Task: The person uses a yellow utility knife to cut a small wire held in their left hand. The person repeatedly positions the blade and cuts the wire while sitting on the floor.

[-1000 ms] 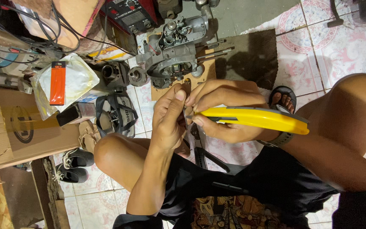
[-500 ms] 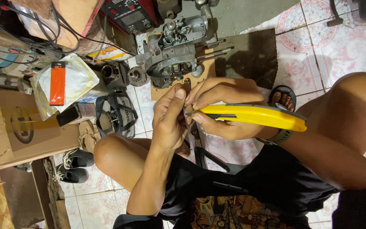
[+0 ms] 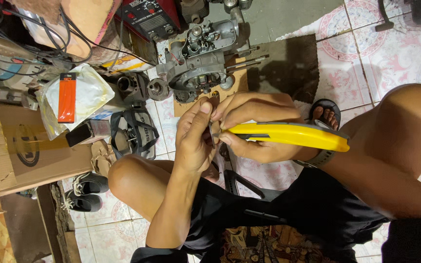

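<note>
Over the last second little has changed: the yellow utility knife [image 3: 288, 135] has edged slightly lower in the right hand [image 3: 257, 124], so the trimming goes on. Left hand [image 3: 196, 139] fingers pinch a small dark flat part [image 3: 212, 134] against the blade tip, above the tiled floor [image 3: 391, 53], near the engine casing [image 3: 198, 63].

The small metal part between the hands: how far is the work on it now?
Done: the engine case lies opened on the floor, parts taken off beside it. In hand: the left hand pinches a small thin metal part while the right hand holds a yellow utility knife with its tip against it. Left: the part is not back on the engine.
</note>
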